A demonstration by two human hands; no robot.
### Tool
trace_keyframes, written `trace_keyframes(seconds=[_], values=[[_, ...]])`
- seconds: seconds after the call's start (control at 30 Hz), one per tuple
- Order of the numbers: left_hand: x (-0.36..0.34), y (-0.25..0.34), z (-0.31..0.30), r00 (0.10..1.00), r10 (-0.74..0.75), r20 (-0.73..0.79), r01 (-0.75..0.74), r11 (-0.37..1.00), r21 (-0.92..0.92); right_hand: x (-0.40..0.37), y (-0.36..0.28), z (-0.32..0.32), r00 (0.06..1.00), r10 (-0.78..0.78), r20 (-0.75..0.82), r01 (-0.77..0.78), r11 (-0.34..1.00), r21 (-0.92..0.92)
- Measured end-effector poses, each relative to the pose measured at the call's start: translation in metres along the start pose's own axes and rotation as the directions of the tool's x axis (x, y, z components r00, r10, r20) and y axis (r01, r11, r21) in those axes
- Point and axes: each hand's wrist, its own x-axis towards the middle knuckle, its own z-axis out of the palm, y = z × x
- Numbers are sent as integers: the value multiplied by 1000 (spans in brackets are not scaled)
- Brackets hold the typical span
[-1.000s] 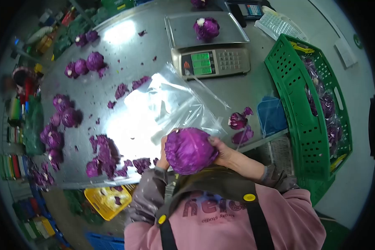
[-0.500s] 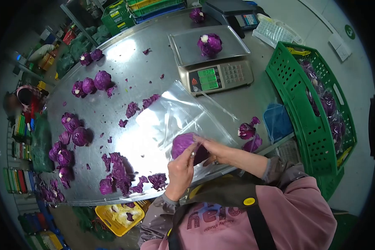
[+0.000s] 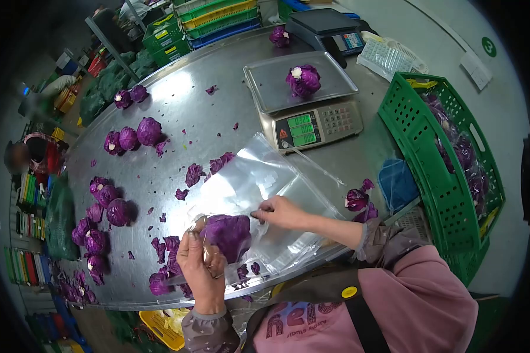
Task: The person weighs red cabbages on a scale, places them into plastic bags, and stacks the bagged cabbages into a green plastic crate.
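Note:
A red cabbage [image 3: 228,236] is in front of me, with clear plastic around it and over its left side. My left hand [image 3: 203,265] is closed on this plastic bag at the cabbage's left edge; loose film trails below the fingers. Just right of the cabbage, my right hand [image 3: 281,213] has its fingertips pinched together; whether film is between them I cannot make out. Beneath lies a stack of clear flat bags [image 3: 271,176]. Another red cabbage [image 3: 303,81], stem end showing, rests on the pan of the digital scale [image 3: 321,125].
Several cabbages [image 3: 119,212] and loose purple leaves [image 3: 194,175] lie across the metal table [image 3: 188,117]. A green crate [image 3: 418,153] of bagged cabbages stands at right, beside a blue cloth [image 3: 397,183]. Behind are a second scale [image 3: 324,23] and stacked crates [image 3: 218,20]. A person [image 3: 38,153] is at far left.
Both hands were together on the cabbage. It has moved left with my left hand and now has plastic around it, while my right hand has come away from it.

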Motion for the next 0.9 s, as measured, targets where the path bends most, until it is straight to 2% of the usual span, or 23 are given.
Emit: trace_keyframes(seconds=[0.03, 0.07, 0.13, 0.2, 0.27, 0.33, 0.37, 0.43, 0.5, 0.57, 0.6, 0.63, 0.67, 0.7, 0.73, 0.77, 0.83, 0.87, 0.9], values=[[2, 1, -9, 1000, 1, 5, -1, 1000, -3, 6, -1, 3, 983, 9, 184, -37, 988, 148], [6, -1, -20, 997, 38, -60, -36, 998, 43, 6, -26, 1, 978, -122, 168, 91, 979, 184], [17, 6, -36, 969, 124, -212, -103, 989, 104, -5, -90, -8, 916, -277, 291, 181, 931, 316], [20, 21, -51, 957, 148, -250, -117, 984, 137, -12, -139, -20, 906, -320, 276, 230, 922, 312], [22, 33, -50, 957, 166, -240, -128, 978, 166, 4, -149, -20, 893, -367, 261, 285, 909, 303], [27, 50, -30, 980, 110, -163, -68, 968, 242, 29, -138, -12, 946, -314, 82, 290, 931, 223], [31, 52, -30, 979, 117, -168, -76, 969, 235, 28, -143, -16, 943, -319, 92, 294, 931, 216], [45, 59, -33, 951, 163, -263, -94, 962, 257, 20, -155, -32, 841, -493, 223, 463, 869, 172], [54, 72, -37, 924, 219, -312, -146, 960, 239, 24, -149, -42, 841, -492, 224, 447, 866, 223], [57, 78, -38, 958, 248, -147, -197, 935, 294, 48, -137, -62, 928, -353, 119, 348, 935, 62], [62, 72, -38, 961, 264, -87, -224, 921, 318, 65, -128, -78, 921, -389, -7, 388, 919, -78], [64, 70, -30, 981, 182, -65, -151, 933, 328, 84, -116, -101, 889, -439, -129, 406, 888, -217], [68, 66, -28, 984, 169, -64, -133, 916, 378, 103, -104, -129, 865, -458, -205, 323, 821, -470], [74, 58, -28, 986, 154, -64, -112, 896, 429, 119, -88, -159, 776, -588, -227, 249, 616, -748], [80, 51, -30, 980, 194, -44, -146, 850, 506, 131, -74, -187, 766, -602, -226, 107, 466, -879], [81, 46, -34, 990, 129, -55, -90, 883, 461, 136, -72, -202, 843, -394, -365, -180, 433, -883], [82, 36, -40, 998, 55, -40, -30, 881, 472, 154, -33, -241, 838, -263, -478, -338, 439, -833], [80, 35, -39, 995, 74, -62, -33, 865, 500, 167, -4, -265, 869, -209, -448, -287, 525, -801], [79, 36, -36, 991, 93, -92, -31, 850, 525, 174, 11, -276, 828, -362, -428, -94, 663, -743]])
